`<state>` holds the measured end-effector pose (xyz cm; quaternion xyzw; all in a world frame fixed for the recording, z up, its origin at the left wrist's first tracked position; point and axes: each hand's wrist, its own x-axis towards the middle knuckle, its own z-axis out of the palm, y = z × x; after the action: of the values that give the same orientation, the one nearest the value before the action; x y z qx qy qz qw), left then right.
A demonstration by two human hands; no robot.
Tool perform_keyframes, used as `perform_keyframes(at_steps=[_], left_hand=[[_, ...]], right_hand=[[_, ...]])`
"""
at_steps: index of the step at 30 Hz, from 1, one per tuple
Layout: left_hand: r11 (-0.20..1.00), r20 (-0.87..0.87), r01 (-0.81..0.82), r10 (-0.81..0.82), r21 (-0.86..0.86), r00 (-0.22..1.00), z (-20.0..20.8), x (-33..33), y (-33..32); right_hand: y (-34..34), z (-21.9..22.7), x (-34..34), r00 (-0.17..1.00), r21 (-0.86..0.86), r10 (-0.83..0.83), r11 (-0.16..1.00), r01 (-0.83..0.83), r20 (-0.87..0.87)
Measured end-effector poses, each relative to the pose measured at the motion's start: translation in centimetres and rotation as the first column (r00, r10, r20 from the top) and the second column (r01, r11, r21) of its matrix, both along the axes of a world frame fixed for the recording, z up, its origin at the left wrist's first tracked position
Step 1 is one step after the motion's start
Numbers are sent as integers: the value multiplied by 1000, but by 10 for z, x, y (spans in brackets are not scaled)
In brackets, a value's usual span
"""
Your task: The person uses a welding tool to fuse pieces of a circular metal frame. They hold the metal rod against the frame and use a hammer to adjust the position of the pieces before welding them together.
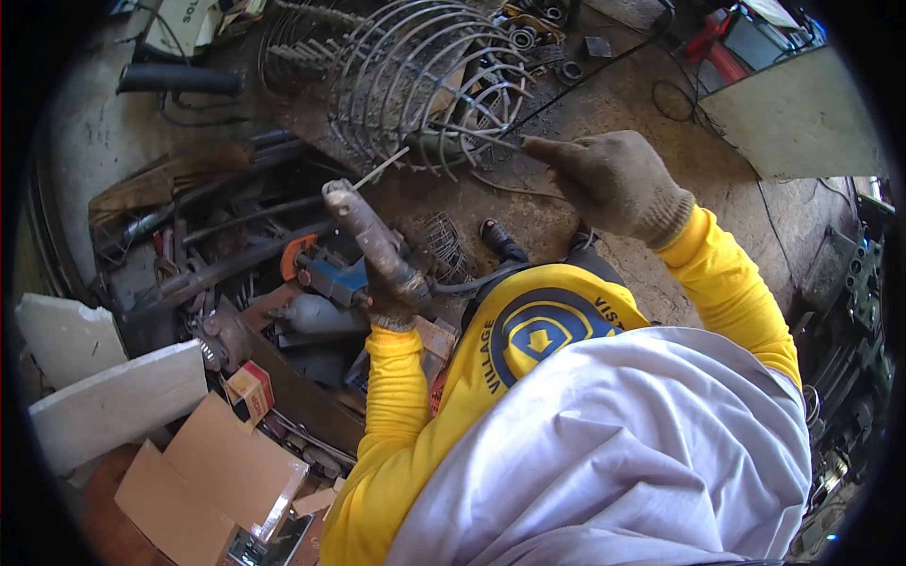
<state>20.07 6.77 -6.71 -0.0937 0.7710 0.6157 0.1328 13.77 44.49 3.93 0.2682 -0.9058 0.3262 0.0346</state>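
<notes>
Left hand [394, 300] grips a rod holder [373, 229] near the metal cage [436, 83]

The left hand is closed around the holder, on the near side of the cage; the thin rod [382, 168] in it points toward the cage; the right hand [613, 184] is right of the cage, its fingertip at a thin bar [486, 138]; whether this grip holds the bar, I cannot tell; nearer than the cage, to its left, lies a blue tool [340, 275].

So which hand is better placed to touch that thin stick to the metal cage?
Probably the left hand: it grips the electrode holder, whose welding rod points toward the metal cage. The right hand appears to pinch a metal bar.
</notes>
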Motion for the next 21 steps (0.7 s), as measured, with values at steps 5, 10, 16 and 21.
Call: perform_keyframes(at_steps=[5,10,16,21], left_hand=[[945,-361,146,-251,-292,898,10,-7,3],[994,-36,-11,7,-106,999,-14,1,-3],[989,-44,41,-48,-143,998,-31,4,-12],[996,-120,89,-87,13,989,-16,-7,1]], right_hand=[[1,3,0,1000,39,-1,999,1,16],[-1,4,0,1000,40,10,999,-11,10],[0,7,-1,1000,41,11,999,-12,26],[0,9,-1,999,43,13,999,-15,30]])
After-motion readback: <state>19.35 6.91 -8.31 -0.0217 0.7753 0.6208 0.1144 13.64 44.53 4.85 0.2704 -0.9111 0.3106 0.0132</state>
